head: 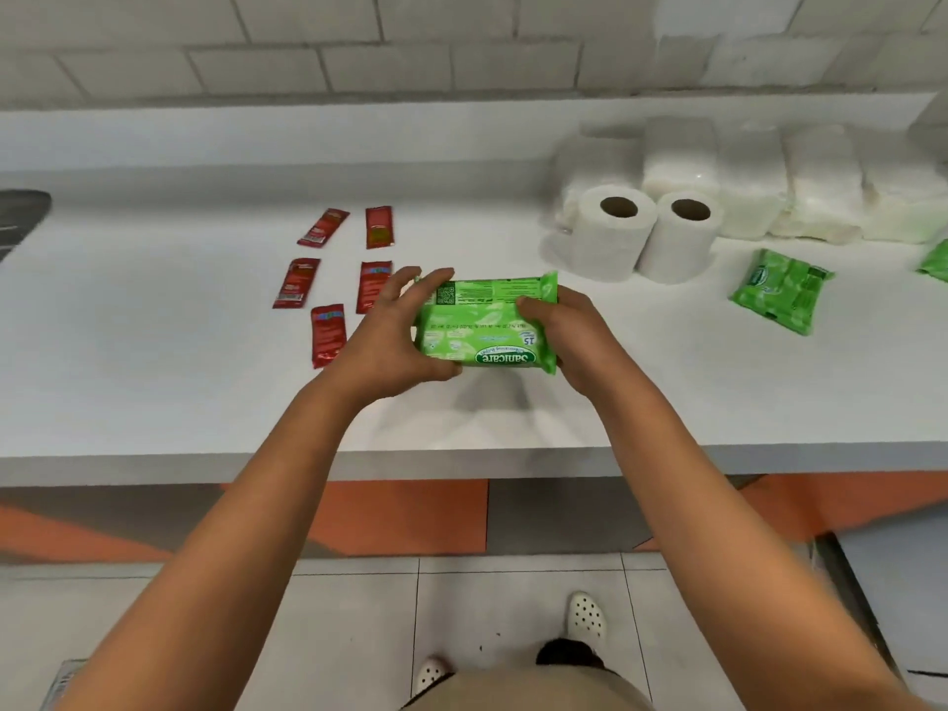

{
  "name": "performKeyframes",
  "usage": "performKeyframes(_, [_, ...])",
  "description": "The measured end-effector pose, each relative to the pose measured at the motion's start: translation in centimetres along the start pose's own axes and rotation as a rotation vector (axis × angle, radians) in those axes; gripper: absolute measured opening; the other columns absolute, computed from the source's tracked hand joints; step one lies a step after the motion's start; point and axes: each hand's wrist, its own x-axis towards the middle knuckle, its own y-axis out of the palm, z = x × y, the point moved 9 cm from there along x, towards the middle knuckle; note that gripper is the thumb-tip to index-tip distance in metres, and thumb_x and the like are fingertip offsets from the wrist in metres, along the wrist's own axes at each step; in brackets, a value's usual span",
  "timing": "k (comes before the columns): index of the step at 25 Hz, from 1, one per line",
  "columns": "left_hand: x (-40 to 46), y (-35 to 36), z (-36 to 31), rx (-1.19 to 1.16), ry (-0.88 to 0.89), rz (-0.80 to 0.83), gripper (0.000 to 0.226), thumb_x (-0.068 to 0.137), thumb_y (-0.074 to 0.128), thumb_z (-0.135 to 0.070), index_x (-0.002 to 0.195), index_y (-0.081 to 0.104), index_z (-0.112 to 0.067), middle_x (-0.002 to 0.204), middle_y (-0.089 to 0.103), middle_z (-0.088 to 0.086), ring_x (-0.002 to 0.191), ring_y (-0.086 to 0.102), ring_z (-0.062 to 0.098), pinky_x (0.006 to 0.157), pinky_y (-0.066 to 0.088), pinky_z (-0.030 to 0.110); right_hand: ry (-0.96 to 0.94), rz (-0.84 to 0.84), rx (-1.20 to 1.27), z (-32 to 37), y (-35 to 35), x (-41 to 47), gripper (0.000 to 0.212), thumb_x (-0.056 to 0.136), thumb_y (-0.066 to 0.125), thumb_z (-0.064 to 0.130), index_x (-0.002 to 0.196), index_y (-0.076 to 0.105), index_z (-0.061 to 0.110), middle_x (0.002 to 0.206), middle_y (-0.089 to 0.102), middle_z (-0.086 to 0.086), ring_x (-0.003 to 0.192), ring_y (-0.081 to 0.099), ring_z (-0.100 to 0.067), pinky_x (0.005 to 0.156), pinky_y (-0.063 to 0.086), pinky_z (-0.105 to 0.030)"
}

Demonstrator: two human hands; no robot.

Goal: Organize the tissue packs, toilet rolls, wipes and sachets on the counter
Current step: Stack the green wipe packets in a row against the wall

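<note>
- Both hands hold one green wipes pack (486, 325) just above the white worktop (154, 392), near its front edge; a shadow lies on the worktop beneath the pack.
- My left hand (395, 331) grips the pack's left end, fingers curled over the far edge and thumb under the near edge.
- My right hand (561, 341) clamps the right end, thumb lying across the printed top face.
- The pack's label reads upside down from my view.
- Five red sachets (328, 279) lie flat to the left of the pack, in two loose columns; the nearest one on the right is partly hidden behind my left hand.
- Two toilet rolls (646, 238) stand touching side by side, right of centre, cores facing me.
- Wrapped white tissue packs (759, 192) sit in a row behind the rolls, against the back ledge.
- A second green wipes pack (779, 292) lies tilted on the worktop to the right, well apart from the held one; a third green pack (936, 261) is cut off at the right edge.
</note>
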Motion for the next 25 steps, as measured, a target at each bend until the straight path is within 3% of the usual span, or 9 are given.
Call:
performKeyframes(4, [-3.4,-4.7,3.1,-0.234,-0.047,0.002,0.092,0.062,0.082,0.0,0.133,0.04,-0.042,0.131,0.048,-0.004,0.102,0.063,0.01,0.077,0.054,0.021,0.003,0.028,0.016,-0.1,6.6,-0.4,0.02,0.088,0.051,0.004,0.085,0.065,0.018,0.084,0.07,-0.003,0.075,0.069,-0.019,0.078,0.056,-0.036])
performKeyframes(7, [-4.8,-6.9,5.1,-0.37,-0.077,0.008,0.085,0.066,0.079,0.001,0.116,0.044,-0.058,0.112,0.056,-0.025,0.089,0.066,-0.001,0.066,0.052,0.014,0.025,0.044,0.031,-0.3,9.6,0.2,0.021,0.089,0.051,0.004,0.082,0.064,0.019,0.069,0.071,0.005,0.063,0.069,-0.013,0.064,0.058,-0.028])
performKeyframes(8, [-4.8,-7.5,5.8,-0.426,-0.096,-0.012,0.079,0.07,0.077,0.0,0.115,0.045,-0.057,0.111,0.055,-0.025,0.088,0.067,0.0,0.065,0.053,0.015,0.044,0.043,0.039,-0.5,10.1,0.6,0.02,0.089,0.051,0.004,0.082,0.063,0.019,0.064,0.071,0.006,0.06,0.069,-0.012,0.058,0.057,-0.025])
performKeyframes(11, [-3.9,-9.3,8.0,-0.565,-0.175,-0.131,0.056,0.083,0.066,-0.007,0.123,0.047,-0.04,0.117,0.055,-0.001,0.102,0.062,0.013,0.078,0.056,0.033,0.074,0.056,0.046,-0.6,11.9,2.3,0.021,0.091,0.049,0.005,0.081,0.062,0.019,0.059,0.07,0.009,0.055,0.068,-0.009,0.049,0.054,-0.02])
performKeyframes(14, [-1.8,-10.9,9.6,-0.547,-0.204,-0.186,0.044,0.089,0.059,-0.008,0.127,0.048,-0.029,0.122,0.053,0.012,0.117,0.051,0.028,0.09,0.051,0.049,0.065,0.073,0.062,0.0,13.4,5.0,0.022,0.091,0.049,0.004,0.082,0.061,0.019,0.061,0.07,0.008,0.055,0.068,-0.009,0.047,0.053,-0.021])
performKeyframes(19, [2.2,-13.2,12.4,-0.613,-0.237,-0.277,0.041,0.092,0.053,-0.004,0.119,0.049,-0.034,0.111,0.057,-0.007,0.09,0.062,0.011,0.069,0.052,0.027,0.067,0.132,0.022,0.4,16.7,9.9,0.021,0.092,0.048,0.002,0.086,0.06,0.019,0.082,0.067,0.001,0.067,0.068,-0.012,0.061,0.056,-0.025])
performKeyframes(23, [4.4,-15.7,14.9,-0.612,-0.274,-0.349,0.042,0.092,0.055,-0.004,0.109,0.053,-0.042,0.114,0.057,-0.004,0.082,0.063,0.005,0.061,0.054,0.02,0.07,0.145,-0.003,1.0,19.4,12.9,0.02,0.092,0.049,0.005,0.087,0.059,0.021,0.087,0.068,-0.001,0.071,0.068,-0.013,0.061,0.056,-0.026])
performKeyframes(25, [4.8,-17.2,16.7,-0.619,-0.292,-0.391,0.042,0.091,0.054,-0.003,0.108,0.054,-0.042,0.112,0.057,-0.002,0.08,0.063,0.004,0.057,0.052,0.018,0.084,0.181,-0.06,0.8,21.5,13.8,0.019,0.091,0.05,0.006,0.089,0.058,0.023,0.098,0.069,-0.006,0.079,0.068,-0.018,0.069,0.057,-0.033])
